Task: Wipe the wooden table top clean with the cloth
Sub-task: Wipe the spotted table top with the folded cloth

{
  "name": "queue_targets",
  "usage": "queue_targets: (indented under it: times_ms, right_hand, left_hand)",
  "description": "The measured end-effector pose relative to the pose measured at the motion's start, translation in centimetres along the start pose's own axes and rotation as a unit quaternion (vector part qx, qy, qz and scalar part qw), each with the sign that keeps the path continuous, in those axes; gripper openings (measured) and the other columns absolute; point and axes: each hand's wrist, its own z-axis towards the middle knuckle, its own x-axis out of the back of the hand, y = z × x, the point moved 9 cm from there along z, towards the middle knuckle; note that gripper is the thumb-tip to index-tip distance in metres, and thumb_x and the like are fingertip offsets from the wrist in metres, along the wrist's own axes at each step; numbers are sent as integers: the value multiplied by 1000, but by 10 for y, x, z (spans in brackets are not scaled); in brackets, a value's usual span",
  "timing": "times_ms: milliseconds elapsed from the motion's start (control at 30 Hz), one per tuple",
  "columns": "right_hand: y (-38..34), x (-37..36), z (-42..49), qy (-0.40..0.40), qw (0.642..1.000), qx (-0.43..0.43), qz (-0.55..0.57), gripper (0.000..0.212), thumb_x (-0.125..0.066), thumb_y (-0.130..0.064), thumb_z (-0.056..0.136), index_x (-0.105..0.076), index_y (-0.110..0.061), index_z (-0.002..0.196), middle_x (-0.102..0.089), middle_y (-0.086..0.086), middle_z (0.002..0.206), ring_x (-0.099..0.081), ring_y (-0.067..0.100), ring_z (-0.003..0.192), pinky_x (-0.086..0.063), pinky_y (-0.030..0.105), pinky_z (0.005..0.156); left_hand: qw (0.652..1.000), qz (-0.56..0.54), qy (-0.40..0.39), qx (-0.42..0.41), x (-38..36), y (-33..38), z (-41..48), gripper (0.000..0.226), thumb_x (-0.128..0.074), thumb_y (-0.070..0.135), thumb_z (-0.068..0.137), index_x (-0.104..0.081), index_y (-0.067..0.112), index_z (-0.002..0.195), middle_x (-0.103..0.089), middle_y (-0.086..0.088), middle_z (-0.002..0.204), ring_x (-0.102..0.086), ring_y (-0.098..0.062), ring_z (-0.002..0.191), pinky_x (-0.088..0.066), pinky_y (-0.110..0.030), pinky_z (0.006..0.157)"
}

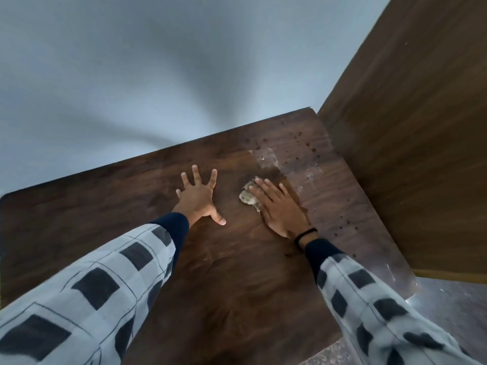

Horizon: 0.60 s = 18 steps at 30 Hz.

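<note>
**Wiping the wooden table top**

Head view: pressing the crumpled grey cloth (pixel 247 198) onto the wooden table top (pixel 237 272) with the right hand (pixel 280 209), fingers straight over it, not curling. Bracing just beside with the left hand (pixel 199 198), fingers splayed, palm down, holding nothing. Showing pale smears (pixel 303 167) beyond the cloth.

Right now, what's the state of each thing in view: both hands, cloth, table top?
left hand: flat on the table top, fingers spread, holding nothing
right hand: flat, straight fingers pressing the cloth down
cloth: bunched, mostly under the right hand
table top: dark around the hands; pale smears and dark spots on its far right part
</note>
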Motion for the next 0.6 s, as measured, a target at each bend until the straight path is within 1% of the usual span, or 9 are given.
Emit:
queue_targets:
  times_ms: [67,133,167,233,300,400,467,533,600]
  right_hand:
    - [24,14,30,2,999,-51,8,53,-27,-35,111,-18,-29,163,-10,-4,171,-8,18,157,-10,49,126]
    - [39,23,49,13,992,-121,33,53,-27,-33,111,-18,-28,163,-10,-3,171,-7,18,158,-8,51,126]
    - [37,23,50,23,990,-136,38,54,-27,-31,111,-17,-27,163,-10,-2,171,-6,19,158,-7,51,126]
    - [17,12,35,22,993,-110,30,55,-27,-32,110,-14,-27,163,-8,-1,171,-5,20,158,-7,50,127]
    - [-6,0,10,17,999,-45,24,55,-24,-36,110,-14,-29,163,-9,-4,171,-5,17,158,-7,45,127]
    - [0,0,15,0,1000,12,13,54,-25,-38,109,-18,-31,162,-10,-7,171,-8,14,157,-10,43,126]
    - [20,12,42,0,1000,-12,8,54,-27,-36,110,-18,-31,163,-10,-6,171,-7,16,157,-9,47,126]
    - [38,22,64,5,996,-83,31,53,-26,-34,111,-17,-29,163,-8,-5,171,-4,17,158,-7,50,126]
    - [32,21,65,23,991,-126,47,54,-27,-31,110,-15,-28,163,-7,-3,171,-3,19,158,-4,50,127]
  left_hand:
    - [1000,-1,-3,5,-1,1,0,158,-94,55,50,24,37,153,40,-16,155,27,-50,143,-9,-69,115]
    - [1000,-2,-2,7,-1,0,-2,157,-94,54,51,24,38,153,40,-15,155,28,-49,143,-9,-69,115]
    - [1000,-3,-3,8,-1,1,-3,157,-94,53,51,24,38,153,40,-15,155,29,-49,143,-8,-69,115]
    - [1000,-9,-6,10,-1,2,-4,157,-95,51,52,24,38,153,42,-14,154,30,-48,142,-7,-69,115]
    - [1000,-10,-11,15,-1,3,-4,158,-96,49,52,26,38,153,43,-14,153,31,-48,142,-7,-69,115]
    - [999,-10,-18,27,2,5,-3,159,-96,46,52,28,37,152,45,-14,152,32,-48,141,-6,-69,115]
    - [999,-10,-21,31,2,6,-3,160,-96,45,52,29,37,151,45,-14,152,31,-48,142,-7,-69,115]
    - [999,-12,-17,30,3,6,-5,160,-97,45,52,27,37,152,44,-14,153,30,-47,142,-8,-69,115]
    - [999,-11,-16,26,4,7,-7,159,-96,46,52,27,37,152,43,-15,153,30,-47,142,-8,-69,115]
